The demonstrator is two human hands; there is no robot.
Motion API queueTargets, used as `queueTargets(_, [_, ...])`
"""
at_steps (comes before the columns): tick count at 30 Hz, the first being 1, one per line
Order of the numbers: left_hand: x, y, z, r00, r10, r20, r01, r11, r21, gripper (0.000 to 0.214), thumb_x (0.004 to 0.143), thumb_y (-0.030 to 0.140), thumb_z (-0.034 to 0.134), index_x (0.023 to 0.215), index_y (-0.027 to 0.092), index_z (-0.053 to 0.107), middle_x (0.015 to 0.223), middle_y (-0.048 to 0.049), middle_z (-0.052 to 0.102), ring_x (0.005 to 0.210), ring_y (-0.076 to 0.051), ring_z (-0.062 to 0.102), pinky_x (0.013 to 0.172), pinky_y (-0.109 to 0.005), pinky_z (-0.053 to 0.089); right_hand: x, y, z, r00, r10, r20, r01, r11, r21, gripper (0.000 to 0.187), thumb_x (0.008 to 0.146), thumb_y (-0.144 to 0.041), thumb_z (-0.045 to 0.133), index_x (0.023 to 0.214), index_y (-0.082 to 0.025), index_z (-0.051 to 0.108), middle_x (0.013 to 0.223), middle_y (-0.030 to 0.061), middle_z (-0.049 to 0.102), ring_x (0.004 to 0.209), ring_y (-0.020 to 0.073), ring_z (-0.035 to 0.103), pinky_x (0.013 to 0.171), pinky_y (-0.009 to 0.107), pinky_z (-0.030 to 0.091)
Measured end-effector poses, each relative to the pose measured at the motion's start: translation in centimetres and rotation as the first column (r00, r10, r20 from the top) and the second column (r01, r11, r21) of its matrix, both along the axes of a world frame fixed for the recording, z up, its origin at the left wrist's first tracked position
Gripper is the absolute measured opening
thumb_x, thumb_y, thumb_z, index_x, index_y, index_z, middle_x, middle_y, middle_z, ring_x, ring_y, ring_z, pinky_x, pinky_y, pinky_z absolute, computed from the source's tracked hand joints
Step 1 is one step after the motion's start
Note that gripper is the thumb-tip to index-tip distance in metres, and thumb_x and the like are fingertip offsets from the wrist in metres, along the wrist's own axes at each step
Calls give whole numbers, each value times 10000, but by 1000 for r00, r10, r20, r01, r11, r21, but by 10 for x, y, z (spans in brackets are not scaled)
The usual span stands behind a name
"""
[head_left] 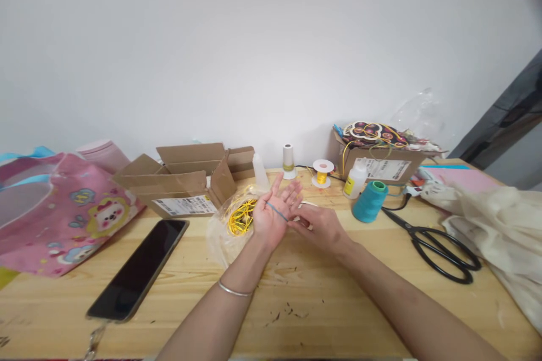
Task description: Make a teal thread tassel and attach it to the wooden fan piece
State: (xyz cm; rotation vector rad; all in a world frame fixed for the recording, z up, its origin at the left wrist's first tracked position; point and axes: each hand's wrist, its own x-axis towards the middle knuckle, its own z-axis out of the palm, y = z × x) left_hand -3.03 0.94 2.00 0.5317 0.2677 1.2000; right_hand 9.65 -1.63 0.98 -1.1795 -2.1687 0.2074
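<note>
My left hand [271, 220] is turned palm up with its fingers spread, above the wooden table. A blue cord [277, 211] crosses its palm from the base of the thumb to the far edge of the hand. Beside that edge, my right hand [322, 228] is closed in a pinch where the cord ends from view. Just behind my left hand lies a clear plastic bag [218, 237] with tangled yellow cord [241, 217] inside. A cone of teal thread [370, 202] stands to the right of my right hand.
Black-handled scissors [440, 248] and cream cloth [503, 231] lie at right. A phone [139, 271], a pink bag [71, 208] and an open cardboard box [178, 186] are at left. Spools [322, 166], small bottles [356, 177] and a filled box [381, 166] line the back.
</note>
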Motion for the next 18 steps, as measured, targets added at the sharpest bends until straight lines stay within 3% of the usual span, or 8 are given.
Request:
queueTargets(8, [10,-11,1,992,-38,-119,45,997,59,509,810,284,356,1299,148,313,1117,-133,575,1120,-217,467,1011,-368,203,-11,-6,0,991,-128,36,131,987,-91,146,754,-245,496,697,-177,612,557,-12,562,500,85,459,474,190,272])
queueTargets(18, [9,-5,-4,997,-39,-66,36,998,-43,455,824,331,357,1186,74,459,1166,-148,538,1152,-222,431,1007,-341,252,-13,-5,-2,989,-143,25,145,985,-98,154,704,-199,505,573,-163,577,490,-21,515,468,77,409,460,191,246])
